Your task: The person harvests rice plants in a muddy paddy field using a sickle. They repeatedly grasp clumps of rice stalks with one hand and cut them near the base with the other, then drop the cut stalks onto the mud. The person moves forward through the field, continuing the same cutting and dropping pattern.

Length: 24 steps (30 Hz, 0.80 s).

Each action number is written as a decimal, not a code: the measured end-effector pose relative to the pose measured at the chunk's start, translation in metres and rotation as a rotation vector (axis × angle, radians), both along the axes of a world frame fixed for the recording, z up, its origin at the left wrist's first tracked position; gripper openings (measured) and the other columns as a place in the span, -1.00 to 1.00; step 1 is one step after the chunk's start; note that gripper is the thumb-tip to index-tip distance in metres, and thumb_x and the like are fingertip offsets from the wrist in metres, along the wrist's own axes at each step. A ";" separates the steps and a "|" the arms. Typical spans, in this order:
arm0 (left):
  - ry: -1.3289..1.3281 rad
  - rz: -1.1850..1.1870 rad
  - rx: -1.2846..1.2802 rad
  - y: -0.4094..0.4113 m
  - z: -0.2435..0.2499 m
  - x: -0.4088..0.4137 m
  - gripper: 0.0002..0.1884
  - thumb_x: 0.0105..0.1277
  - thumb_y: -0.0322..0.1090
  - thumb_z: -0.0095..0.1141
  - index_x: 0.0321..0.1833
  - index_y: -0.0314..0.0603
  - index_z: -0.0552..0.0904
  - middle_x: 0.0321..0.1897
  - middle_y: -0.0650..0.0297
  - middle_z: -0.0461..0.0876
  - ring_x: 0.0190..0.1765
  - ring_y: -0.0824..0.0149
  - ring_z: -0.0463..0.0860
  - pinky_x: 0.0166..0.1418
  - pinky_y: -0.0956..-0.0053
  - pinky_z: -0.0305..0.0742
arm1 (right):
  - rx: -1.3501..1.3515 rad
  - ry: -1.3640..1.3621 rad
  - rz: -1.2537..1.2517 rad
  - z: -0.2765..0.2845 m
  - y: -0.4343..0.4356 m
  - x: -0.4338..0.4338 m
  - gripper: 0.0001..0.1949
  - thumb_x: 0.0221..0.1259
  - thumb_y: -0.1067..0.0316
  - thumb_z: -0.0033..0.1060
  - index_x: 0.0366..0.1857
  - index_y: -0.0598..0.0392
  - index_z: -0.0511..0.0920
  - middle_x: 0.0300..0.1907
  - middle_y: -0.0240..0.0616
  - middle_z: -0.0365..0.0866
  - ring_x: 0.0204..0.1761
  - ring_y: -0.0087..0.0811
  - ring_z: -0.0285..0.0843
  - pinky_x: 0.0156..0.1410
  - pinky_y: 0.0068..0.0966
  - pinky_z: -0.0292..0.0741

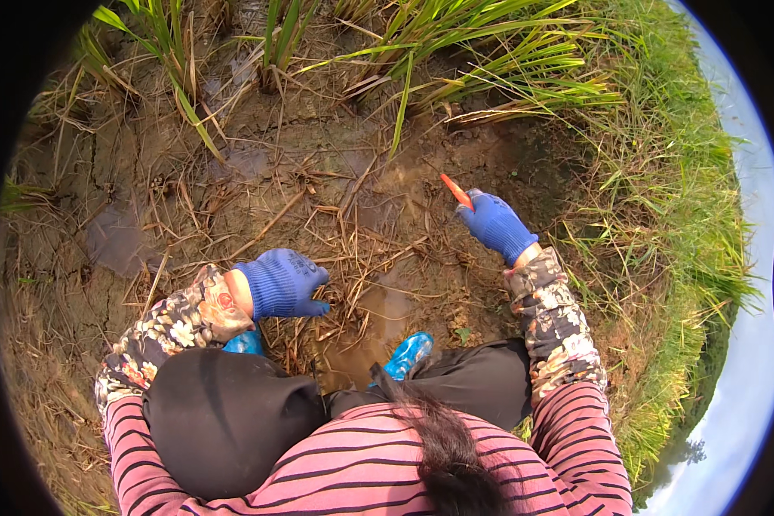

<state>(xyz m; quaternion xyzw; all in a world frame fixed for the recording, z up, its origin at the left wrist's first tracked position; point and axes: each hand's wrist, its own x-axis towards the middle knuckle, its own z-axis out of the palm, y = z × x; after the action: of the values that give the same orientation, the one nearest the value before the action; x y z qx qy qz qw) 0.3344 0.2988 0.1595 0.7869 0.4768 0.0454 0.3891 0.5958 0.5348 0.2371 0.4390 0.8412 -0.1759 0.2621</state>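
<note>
My left hand [282,284], in a blue knit work glove, hovers low over mud and loose straw [348,258]. Its thumb stands apart from the curled fingers, and nothing shows between them; the palm side is hidden. Farther out on the right, my right hand [498,220] wears a matching glove and is closed around the orange handle [456,191] of a hand tool. The handle points up and left, towards the rice-like plants. Any blade beyond it is too thin and blurred to make out.
Clumps of green, rice-like plants [490,58] stand along the far side. A grassy bank [677,168] runs down the right. Shallow water lies in puddles [119,238] on the mud. Blue boots [410,356] show below my dark trousers [232,413].
</note>
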 end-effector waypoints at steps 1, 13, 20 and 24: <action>-0.002 0.000 0.007 0.000 0.000 0.000 -0.44 0.28 0.16 0.14 0.09 -0.18 0.61 -0.23 0.04 0.71 -0.09 0.02 0.69 0.04 0.20 0.57 | 0.057 -0.011 0.054 -0.002 -0.001 0.001 -0.63 0.31 0.10 0.03 -0.14 0.28 0.50 -0.25 0.18 0.64 -0.11 0.12 0.61 -0.02 -0.04 0.49; 0.013 -0.026 0.044 -0.001 -0.003 0.004 -0.44 0.28 0.16 0.14 0.10 -0.18 0.61 -0.26 0.05 0.71 -0.12 0.03 0.69 0.01 0.20 0.57 | -0.071 0.017 0.163 -0.011 -0.029 0.000 -0.64 0.25 0.08 0.08 -0.16 0.23 0.53 -0.27 0.15 0.65 -0.14 0.09 0.63 -0.01 -0.08 0.51; -0.012 0.003 0.011 -0.004 0.005 0.006 -0.45 0.28 0.15 0.15 0.09 -0.19 0.61 -0.28 0.06 0.71 -0.10 0.05 0.69 0.02 0.22 0.57 | -0.136 0.077 0.193 0.004 -0.026 -0.011 -0.63 0.28 0.07 0.06 -0.15 0.24 0.51 -0.25 0.14 0.64 -0.14 0.08 0.62 -0.03 -0.09 0.51; -0.053 -0.015 0.037 -0.002 0.002 0.010 -0.46 0.29 0.12 0.16 0.11 -0.18 0.62 -0.22 0.07 0.72 -0.08 0.06 0.69 0.04 0.23 0.57 | -0.042 0.063 0.168 -0.014 -0.024 0.018 -0.60 0.28 0.04 0.03 -0.14 0.24 0.51 -0.29 0.15 0.64 -0.18 0.07 0.63 -0.05 -0.10 0.51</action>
<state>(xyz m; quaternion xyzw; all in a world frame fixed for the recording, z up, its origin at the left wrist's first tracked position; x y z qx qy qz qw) 0.3445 0.2968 0.1612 0.7960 0.4595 0.0721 0.3874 0.6137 0.5106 0.2227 0.3556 0.8790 -0.1846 0.2585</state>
